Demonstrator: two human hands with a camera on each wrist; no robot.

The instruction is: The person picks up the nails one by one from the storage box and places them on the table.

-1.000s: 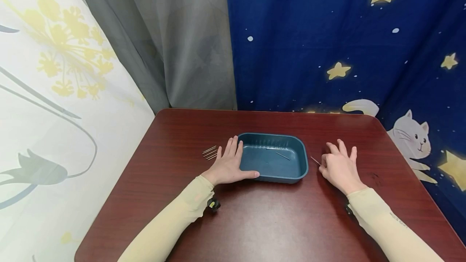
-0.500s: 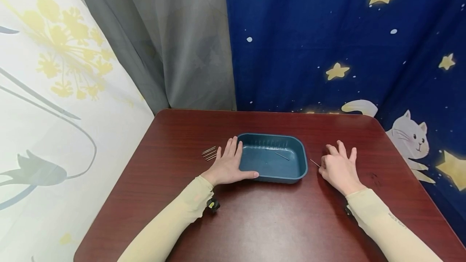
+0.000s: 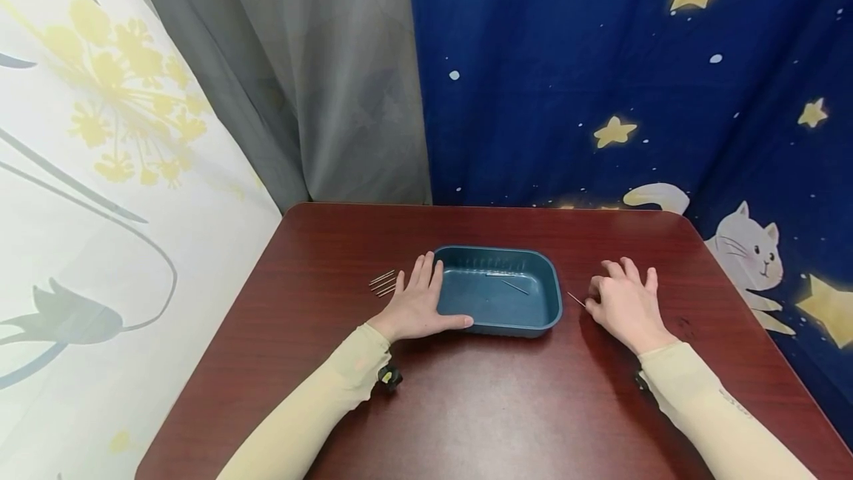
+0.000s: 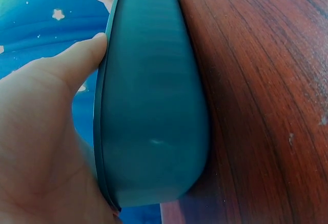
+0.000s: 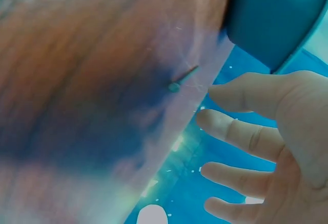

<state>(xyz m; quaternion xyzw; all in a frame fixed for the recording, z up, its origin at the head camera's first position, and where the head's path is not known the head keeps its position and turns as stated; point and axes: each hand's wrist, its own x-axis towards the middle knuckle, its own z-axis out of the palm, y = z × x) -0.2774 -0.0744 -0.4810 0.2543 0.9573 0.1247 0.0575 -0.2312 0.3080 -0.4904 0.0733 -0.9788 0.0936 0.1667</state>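
A teal plastic tray [image 3: 493,310] sits mid-table with two thin metal nails [image 3: 515,287] lying inside. My left hand [image 3: 416,310] spreads over its left end, fingers straight; in the left wrist view the thumb [image 4: 84,55] touches the rim. Right of the tray, a single nail [image 3: 576,300] lies on the table, its flat head visible in the right wrist view. My right hand [image 3: 626,310] is beside that nail. The right wrist view shows thumb and index finger apart, with the nail [image 5: 183,78] lying clear of their tips.
Several more nails [image 3: 383,283] lie in a row on the dark red wooden table [image 3: 480,406], left of the tray and close to the left hand's fingers. Curtains [image 3: 533,95] hang behind the table's far edge.
My right hand has drawn slightly right, its fingers coming away from the nail, which stays on the table. The left hand and the tray hold their places.
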